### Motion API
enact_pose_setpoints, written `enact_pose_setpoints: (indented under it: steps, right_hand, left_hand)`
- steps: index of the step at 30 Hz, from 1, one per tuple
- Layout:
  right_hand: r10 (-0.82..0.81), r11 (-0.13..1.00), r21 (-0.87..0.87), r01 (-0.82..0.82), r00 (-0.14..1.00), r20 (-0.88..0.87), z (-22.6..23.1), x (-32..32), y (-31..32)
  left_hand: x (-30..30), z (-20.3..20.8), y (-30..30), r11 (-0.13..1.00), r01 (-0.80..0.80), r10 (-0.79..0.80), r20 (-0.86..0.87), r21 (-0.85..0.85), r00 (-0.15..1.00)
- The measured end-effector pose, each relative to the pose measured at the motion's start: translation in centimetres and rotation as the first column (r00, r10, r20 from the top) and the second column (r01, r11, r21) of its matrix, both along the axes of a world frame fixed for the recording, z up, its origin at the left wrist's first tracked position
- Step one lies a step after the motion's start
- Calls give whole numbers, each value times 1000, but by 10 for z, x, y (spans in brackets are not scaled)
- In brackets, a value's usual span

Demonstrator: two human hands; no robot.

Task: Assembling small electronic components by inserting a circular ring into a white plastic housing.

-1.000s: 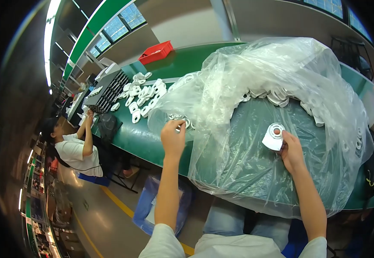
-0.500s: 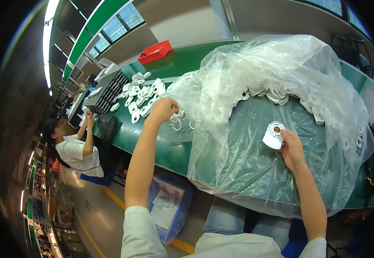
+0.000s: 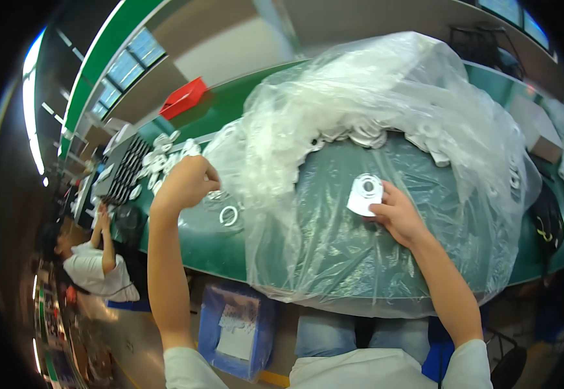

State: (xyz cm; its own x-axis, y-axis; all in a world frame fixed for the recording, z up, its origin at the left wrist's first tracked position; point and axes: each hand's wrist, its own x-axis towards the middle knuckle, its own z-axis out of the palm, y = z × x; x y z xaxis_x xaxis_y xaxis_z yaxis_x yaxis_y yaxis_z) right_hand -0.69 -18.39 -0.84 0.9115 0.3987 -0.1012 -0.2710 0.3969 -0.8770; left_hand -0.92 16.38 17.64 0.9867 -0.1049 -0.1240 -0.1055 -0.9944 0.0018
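Observation:
My right hand (image 3: 397, 212) holds a flat white plastic part (image 3: 359, 206) with a round ringed hole, pinched at its lower right edge above the plastic sheet. Its ringed face is turned up. On the left, my left hand (image 3: 188, 181) is over the green table, fingers bent together and pointing down. Whatever its fingertips hold, if anything, is hidden. A loose white ring (image 3: 229, 216) lies on the table just right of that hand, and more rings lie partly under the fingers. Beyond the left hand spreads a pile of similar white parts (image 3: 159, 155).
A large clear plastic bag (image 3: 385, 78) covers much of the green table (image 3: 197, 249), with more white parts under its folds. Farther back stands a red bin (image 3: 183, 98). Stacked dark trays (image 3: 126, 170) and a seated co-worker (image 3: 97, 269) are at left. A blue crate (image 3: 233, 334) sits below the table.
The whole view has shifted, so the table appears farther left. My left hand has drawn slightly left, away from the rings; one ring now lies apart. The right hand still holds its white part, slightly turned.

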Motion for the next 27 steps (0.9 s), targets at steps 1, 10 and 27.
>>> enact_pose_setpoints:
  steps: [1,10,27]
  right_hand:
    - [14,1000,-22,-14,1000,0,1,2,0]
    - [-11,987,-158,26,995,96,7,3,-11]
    - [-13,986,-164,34,992,129,2,9,-8]
  left_hand:
    - [-9,-1,-20,959,170,-147,113,-228,983]
    - [23,-127,-154,-117,-110,-61,-104,-987,993]
    - [19,-161,-173,-72,-47,49,-51,-996,998]
